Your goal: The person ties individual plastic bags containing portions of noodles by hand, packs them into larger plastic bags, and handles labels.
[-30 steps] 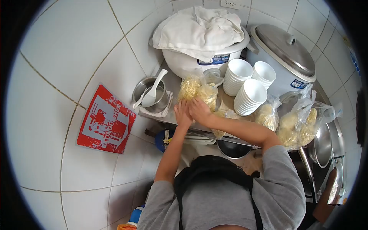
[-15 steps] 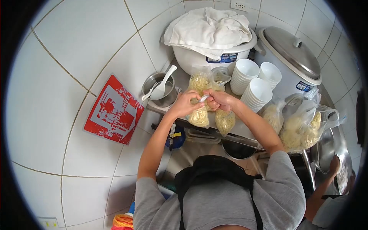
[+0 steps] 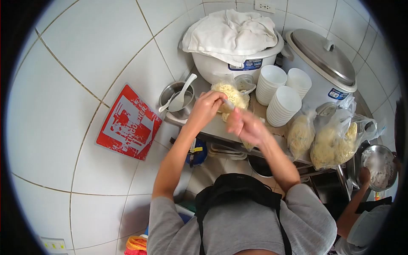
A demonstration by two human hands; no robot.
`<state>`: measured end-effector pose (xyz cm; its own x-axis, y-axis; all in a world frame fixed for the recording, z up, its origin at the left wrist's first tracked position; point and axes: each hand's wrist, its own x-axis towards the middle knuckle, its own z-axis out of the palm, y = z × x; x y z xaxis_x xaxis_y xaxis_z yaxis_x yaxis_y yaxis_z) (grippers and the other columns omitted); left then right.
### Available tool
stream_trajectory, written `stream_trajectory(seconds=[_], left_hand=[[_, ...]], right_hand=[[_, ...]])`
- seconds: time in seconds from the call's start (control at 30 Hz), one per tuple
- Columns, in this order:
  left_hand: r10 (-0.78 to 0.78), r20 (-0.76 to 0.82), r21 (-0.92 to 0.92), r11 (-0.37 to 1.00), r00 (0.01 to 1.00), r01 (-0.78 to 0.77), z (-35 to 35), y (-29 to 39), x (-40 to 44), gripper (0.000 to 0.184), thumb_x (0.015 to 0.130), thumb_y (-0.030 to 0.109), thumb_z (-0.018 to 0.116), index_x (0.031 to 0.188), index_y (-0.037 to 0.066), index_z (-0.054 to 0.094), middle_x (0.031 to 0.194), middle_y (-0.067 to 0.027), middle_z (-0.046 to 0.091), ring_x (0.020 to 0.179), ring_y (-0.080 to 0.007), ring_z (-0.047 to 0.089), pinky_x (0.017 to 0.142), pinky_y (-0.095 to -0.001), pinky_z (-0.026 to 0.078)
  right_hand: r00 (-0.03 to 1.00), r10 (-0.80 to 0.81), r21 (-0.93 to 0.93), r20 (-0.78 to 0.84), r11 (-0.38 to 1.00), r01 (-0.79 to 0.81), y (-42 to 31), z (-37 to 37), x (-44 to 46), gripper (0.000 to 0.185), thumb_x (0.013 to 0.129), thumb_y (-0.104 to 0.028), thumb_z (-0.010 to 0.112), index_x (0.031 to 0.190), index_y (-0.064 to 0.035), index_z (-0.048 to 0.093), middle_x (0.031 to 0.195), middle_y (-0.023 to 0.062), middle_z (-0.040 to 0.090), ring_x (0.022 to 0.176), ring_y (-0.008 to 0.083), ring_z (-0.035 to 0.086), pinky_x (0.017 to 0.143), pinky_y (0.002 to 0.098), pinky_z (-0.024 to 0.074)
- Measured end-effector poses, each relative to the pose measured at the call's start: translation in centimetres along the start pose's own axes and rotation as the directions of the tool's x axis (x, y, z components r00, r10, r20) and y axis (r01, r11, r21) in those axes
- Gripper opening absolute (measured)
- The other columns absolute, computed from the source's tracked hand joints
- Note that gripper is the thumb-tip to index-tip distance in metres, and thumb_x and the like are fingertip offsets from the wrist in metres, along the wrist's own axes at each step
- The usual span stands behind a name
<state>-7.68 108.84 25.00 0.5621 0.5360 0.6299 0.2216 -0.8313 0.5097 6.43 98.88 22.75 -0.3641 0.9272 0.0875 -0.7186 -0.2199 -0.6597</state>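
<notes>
My left hand point(image 3: 208, 108) is closed, pinching the twisted neck of a clear plastic bag near the counter's front edge. Close to its right, my right hand point(image 3: 244, 125) is blurred by motion, its fingers curled by the same bag neck; what it holds cannot be made out. Just behind both hands lies a clear bag of yellow noodles point(image 3: 233, 94). More bagged noodles point(image 3: 301, 134) rest to the right of my right hand, beside larger knotted noodle bags point(image 3: 329, 142).
Stacked white bowls point(image 3: 284, 106) stand before a cloth-covered rice cooker point(image 3: 204, 66) and a lidded cooker point(image 3: 312, 63). A steel pot point(image 3: 187, 109) with white ladles sits at left. At the right edge, another person's hand point(image 3: 364, 176) holds a metal bowl point(image 3: 378, 156).
The filled bag that hung below my hands half a second ago no longer shows there. My right hand has moved slightly down. The other person's metal bowl has come into fuller view.
</notes>
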Motion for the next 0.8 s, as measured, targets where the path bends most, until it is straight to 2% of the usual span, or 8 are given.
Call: stream_trajectory(seconds=[0.13,0.17,0.2,0.23,0.3,0.4,0.63,0.8], left_hand=[[-0.268,0.124,-0.43,0.853,0.956,0.295,-2.8,5.3,-1.6,0.008,0.075,-0.005,0.059,0.082,-0.001,0.061,0.08,-0.0065,0.06,0.079,-0.0154,0.057,0.072,-0.0275,0.044],[-0.239,0.172,-0.415,0.862,0.956,0.29,-2.8,5.0,-2.0,0.008,0.075,-0.004,0.06,0.082,-0.001,0.061,0.08,-0.0065,0.059,0.079,-0.0153,0.056,0.073,-0.0274,0.044],[-0.21,0.217,-0.401,0.871,0.953,0.284,-2.7,4.4,-2.5,0.007,0.075,-0.004,0.06,0.082,0.0,0.061,0.081,-0.0065,0.058,0.079,-0.0151,0.055,0.073,-0.0274,0.044],[-0.183,0.26,-0.387,0.88,0.948,0.276,-2.4,3.7,-3.1,0.007,0.075,-0.004,0.06,0.081,0.0,0.062,0.081,-0.0065,0.058,0.079,-0.015,0.055,0.074,-0.0273,0.043],[-0.184,0.26,-0.29,0.921,0.948,0.259,-1.1,1.9,-3.9,0.008,0.076,-0.002,0.062,0.083,0.002,0.062,0.084,-0.0056,0.054,0.08,-0.0153,0.053,0.075,-0.0265,0.042],[-0.215,0.254,-0.235,0.932,0.943,0.276,1.1,-0.2,-5.4,0.008,0.078,-0.001,0.061,0.086,0.001,0.061,0.085,-0.0053,0.051,0.078,-0.0158,0.052,0.073,-0.0259,0.041],[-0.638,0.023,-0.461,0.677,0.77,0.574,6.2,-5.8,-8.2,0.012,0.088,0.009,0.052,0.096,0.001,0.057,0.088,-0.0024,0.056,0.08,-0.0087,0.05,0.072,-0.0236,0.041],[-0.714,0.181,-0.596,0.468,0.677,0.653,5.9,-6.3,-7.8,0.021,0.091,0.015,0.047,0.103,0.0,0.056,0.088,-0.0013,0.057,0.078,-0.0079,0.05,0.07,-0.0227,0.04]], right_hand=[[0.847,0.108,0.052,0.521,0.986,-0.157,3.5,-2.4,1.9,0.025,0.093,-0.028,0.043,0.084,-0.006,0.049,0.081,0.0068,0.051,0.07,0.0188,0.049,0.065,0.0319,0.0398],[0.859,0.26,0.523,0.44,0.704,-0.481,1.0,-2.2,2.5,0.025,0.092,-0.025,0.044,0.096,-0.0027,0.053,0.088,0.01,0.055,0.076,0.0205,0.052,0.067,0.0332,0.0424],[0.923,0.193,-0.123,0.333,0.979,-0.16,0.2,-4.1,2.8,0.026,0.09,-0.025,0.047,0.1,-0.0014,0.054,0.091,0.0095,0.057,0.077,0.0202,0.054,0.068,0.0322,0.0438],[0.968,0.121,-0.766,0.219,0.636,0.093,-0.7,-6.0,3.1,0.03,0.088,-0.024,0.05,0.105,0.0,0.056,0.094,0.0091,0.06,0.079,0.0198,0.056,0.069,0.0313,0.0452],[0.886,0.45,-0.842,0.114,0.517,-0.154,-4.2,-6.1,5.1,0.024,0.084,-0.019,0.059,0.096,0.0009,0.063,0.085,0.0062,0.065,0.071,0.0166,0.057,0.067,0.0278,0.0454],[0.918,0.385,-0.985,0.097,0.168,0.034,-4.8,-5.3,5.7,0.015,0.08,-0.012,0.062,0.088,0.0011,0.065,0.078,0.0069,0.065,0.071,0.0138,0.058,0.064,0.0271,0.0446],[0.866,-0.327,-0.871,0.377,-0.443,0.212,2.5,-7.0,6.1,0.012,0.075,-0.01,0.061,0.079,-0.0001,0.063,0.077,0.012,0.059,0.077,0.0298,0.056,0.069,0.0355,0.0464],[0.777,-0.297,-0.761,0.555,-0.558,0.331,3.0,-7.6,6.3,0.011,0.073,-0.009,0.061,0.079,0.0004,0.058,0.077,0.0131,0.056,0.078,0.0281,0.054,0.068,0.0356,0.0456]])
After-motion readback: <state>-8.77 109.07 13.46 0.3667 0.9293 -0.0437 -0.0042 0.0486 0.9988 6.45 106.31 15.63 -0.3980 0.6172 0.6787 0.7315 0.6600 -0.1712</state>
